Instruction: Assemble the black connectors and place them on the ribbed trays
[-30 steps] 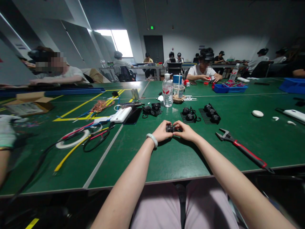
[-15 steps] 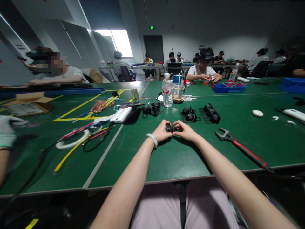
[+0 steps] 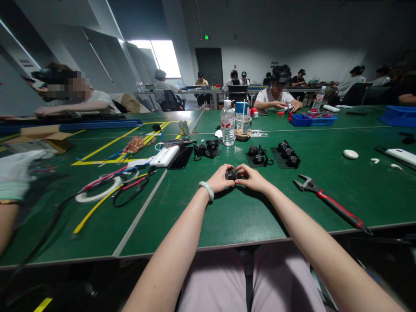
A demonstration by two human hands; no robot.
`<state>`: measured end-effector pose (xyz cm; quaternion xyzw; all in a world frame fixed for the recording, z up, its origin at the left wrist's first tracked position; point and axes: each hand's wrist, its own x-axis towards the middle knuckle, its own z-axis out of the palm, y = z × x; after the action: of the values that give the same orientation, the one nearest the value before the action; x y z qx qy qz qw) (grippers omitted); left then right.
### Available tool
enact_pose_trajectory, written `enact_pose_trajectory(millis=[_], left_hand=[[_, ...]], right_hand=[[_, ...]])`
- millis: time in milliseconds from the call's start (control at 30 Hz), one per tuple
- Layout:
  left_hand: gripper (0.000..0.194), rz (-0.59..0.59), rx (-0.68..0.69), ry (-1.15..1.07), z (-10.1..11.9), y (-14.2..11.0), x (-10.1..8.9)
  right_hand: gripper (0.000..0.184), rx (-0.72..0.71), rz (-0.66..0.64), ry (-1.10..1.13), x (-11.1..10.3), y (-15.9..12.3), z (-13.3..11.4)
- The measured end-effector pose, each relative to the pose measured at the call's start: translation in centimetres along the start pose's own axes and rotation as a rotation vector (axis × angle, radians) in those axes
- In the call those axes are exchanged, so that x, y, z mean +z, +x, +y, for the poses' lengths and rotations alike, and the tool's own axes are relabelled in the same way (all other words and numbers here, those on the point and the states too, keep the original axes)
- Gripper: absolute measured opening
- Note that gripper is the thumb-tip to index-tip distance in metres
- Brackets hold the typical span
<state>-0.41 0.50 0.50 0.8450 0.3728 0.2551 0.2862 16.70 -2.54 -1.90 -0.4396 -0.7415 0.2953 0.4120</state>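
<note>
Just above the green table, a small black round part (image 3: 231, 175) sits between my two hands, its exact kind too small to make out. My left hand (image 3: 222, 178), with a pale bangle at the wrist, is closed on its left side. From the right, the fingers of my right hand (image 3: 250, 178) pinch the same part's other end. Beyond them lie a set of similar black parts on a dark grid piece (image 3: 258, 156) and another such set (image 3: 286, 154). More black pieces (image 3: 207, 149) are to the left. An adjustable wrench (image 3: 331, 203) with a red and black handle lies right of my hands.
A water bottle (image 3: 228, 123) and a drink cup (image 3: 243, 125) stand ahead. Cables (image 3: 107, 190), a white power bank (image 3: 165, 156) and a cardboard box (image 3: 39, 138) are leftward. A co-worker's gloved hand (image 3: 14, 177) is at far left; a blue tray (image 3: 313, 120) lies far right.
My hands keep nearly the same place and grip on the black part. At far left, the co-worker's gloved hand has shifted slightly.
</note>
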Motion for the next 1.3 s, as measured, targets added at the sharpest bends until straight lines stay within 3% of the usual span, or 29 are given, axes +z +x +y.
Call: enact_pose_trajectory(millis=[600,767,867,1033,1300], left_hand=[[0.051,0.027,-0.061,-0.03,0.5,-0.4,-0.2],[0.065,0.031,-0.043,-0.122,0.4,-0.2,-0.2],[0.074,-0.005,-0.018,-0.143,0.4,0.0,-0.2],[0.056,-0.038,0.026,-0.084,0.1,0.4,-0.4],[0.052,-0.227,-0.072,-0.127,0.2,1.7,-1.4]], right_hand=[[0.038,-0.003,-0.01,0.038,-0.1,0.1,-0.2],[0.038,-0.007,-0.009,0.054,0.0,0.2,-0.1],[0.038,-0.018,-0.002,0.05,0.1,0.3,0.1],[0.037,-0.016,-0.011,0.046,0.0,0.4,0.2],[0.036,0.013,-0.003,0.098,0.3,0.5,0.7]])
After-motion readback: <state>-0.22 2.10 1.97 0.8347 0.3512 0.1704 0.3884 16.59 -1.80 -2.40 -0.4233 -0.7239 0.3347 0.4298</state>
